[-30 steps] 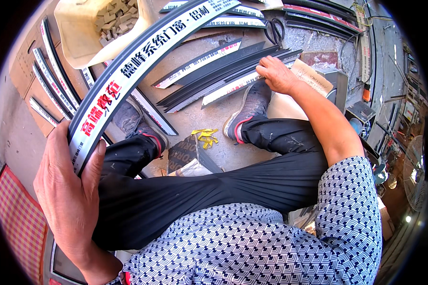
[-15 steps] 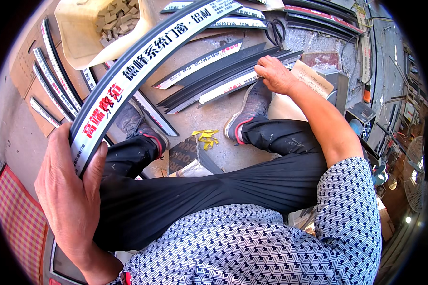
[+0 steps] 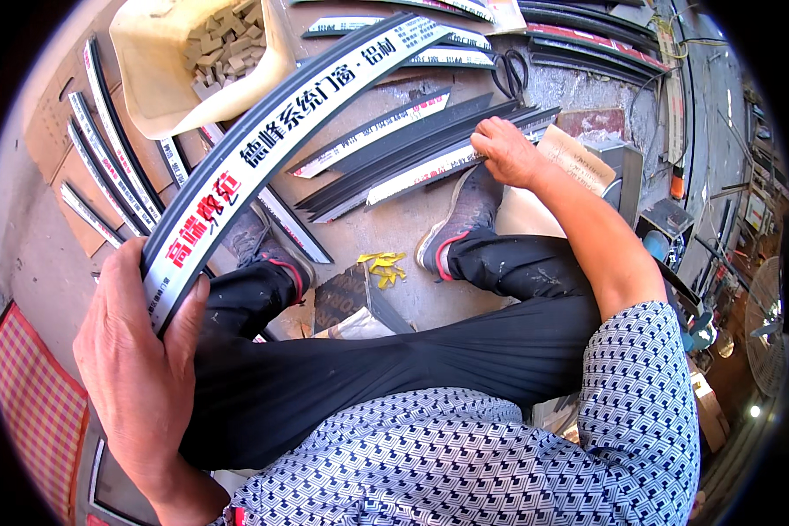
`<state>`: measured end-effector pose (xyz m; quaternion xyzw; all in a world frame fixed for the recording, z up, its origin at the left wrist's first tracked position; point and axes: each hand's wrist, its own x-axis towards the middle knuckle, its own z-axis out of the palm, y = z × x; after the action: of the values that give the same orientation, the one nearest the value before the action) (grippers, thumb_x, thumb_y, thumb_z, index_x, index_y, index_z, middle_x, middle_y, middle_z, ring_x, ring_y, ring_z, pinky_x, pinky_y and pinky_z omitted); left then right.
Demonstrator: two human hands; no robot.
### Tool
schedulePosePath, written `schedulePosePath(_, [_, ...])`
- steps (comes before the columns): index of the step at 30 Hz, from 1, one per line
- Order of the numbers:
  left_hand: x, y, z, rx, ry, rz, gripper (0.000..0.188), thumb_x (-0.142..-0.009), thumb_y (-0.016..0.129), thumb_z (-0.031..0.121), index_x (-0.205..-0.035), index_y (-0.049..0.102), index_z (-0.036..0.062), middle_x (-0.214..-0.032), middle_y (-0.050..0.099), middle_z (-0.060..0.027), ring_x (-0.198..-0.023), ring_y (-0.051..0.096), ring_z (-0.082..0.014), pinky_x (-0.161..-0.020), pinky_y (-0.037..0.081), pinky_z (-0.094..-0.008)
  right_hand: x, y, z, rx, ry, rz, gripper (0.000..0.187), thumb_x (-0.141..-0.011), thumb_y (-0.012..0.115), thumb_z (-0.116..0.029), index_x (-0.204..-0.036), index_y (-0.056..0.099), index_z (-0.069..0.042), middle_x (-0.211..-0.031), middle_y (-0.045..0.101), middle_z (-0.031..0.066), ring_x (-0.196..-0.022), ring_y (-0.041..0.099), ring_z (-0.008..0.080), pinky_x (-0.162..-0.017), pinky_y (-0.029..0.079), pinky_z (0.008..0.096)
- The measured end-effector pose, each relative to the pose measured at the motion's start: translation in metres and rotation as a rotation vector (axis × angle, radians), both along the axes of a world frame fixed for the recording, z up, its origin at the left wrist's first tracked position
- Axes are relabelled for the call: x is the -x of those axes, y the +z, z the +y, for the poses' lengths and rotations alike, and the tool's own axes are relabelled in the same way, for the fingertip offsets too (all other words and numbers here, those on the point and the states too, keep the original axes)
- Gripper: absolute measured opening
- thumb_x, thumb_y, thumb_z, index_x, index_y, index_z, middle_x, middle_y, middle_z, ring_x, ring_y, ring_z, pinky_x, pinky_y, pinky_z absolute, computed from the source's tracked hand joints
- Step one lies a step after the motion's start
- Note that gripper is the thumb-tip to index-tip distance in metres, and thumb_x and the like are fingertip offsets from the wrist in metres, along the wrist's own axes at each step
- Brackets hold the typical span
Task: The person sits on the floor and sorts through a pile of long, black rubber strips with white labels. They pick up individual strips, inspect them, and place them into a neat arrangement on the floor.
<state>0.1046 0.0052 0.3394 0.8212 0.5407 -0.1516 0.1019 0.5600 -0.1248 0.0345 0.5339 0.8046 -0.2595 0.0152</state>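
Gripping the near end of a white-labelled strip [image 3: 300, 121] between thumb and fingers, the left hand [image 3: 136, 351] is holding it slantwise above the floor [image 3: 438, 302]. The right hand [image 3: 507, 151] is curling its fingers at the right end of some dark strips [image 3: 412, 153]; whether it is gripping one, I cannot tell. Those strips are lying beyond the right shoe [image 3: 465, 215]. Yellow scraps [image 3: 382, 267] are lying between the feet, and a cream tub [image 3: 149, 79] is holding small blocks [image 3: 223, 53] at upper left.
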Motion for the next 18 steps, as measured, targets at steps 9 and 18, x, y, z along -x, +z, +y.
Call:
schedulePosePath(9, [0.002,0.0,0.004,-0.11,0.146,-0.166,0.043,-0.102,0.078,0.028,-0.133,0.061,0.003,-0.101,0.072,-0.0183,-0.088,0.074,-0.0263,-0.078,0.058,-0.0389,0.006,-0.002,0.007,-0.016,-0.054,0.058,0.031,-0.07,0.066,0.005,-0.096,0.053,-0.005,-0.105,0.055,0.0154,-0.106,0.055,0.0389,-0.092,0.047,0.0466])
schedulePosePath(18, [0.003,-0.002,0.003,-0.103,0.103,-0.128,0.045,-0.103,0.077,0.033,-0.133,0.06,0.0038,-0.103,0.073,-0.0176,-0.088,0.075,-0.0249,-0.078,0.059,-0.0382,0.012,-0.002,0.011,-0.05,-0.078,0.063,0.03,-0.07,0.064,0.006,-0.095,0.053,-0.006,-0.104,0.055,0.0151,-0.105,0.056,0.0389,-0.092,0.047,0.0472])
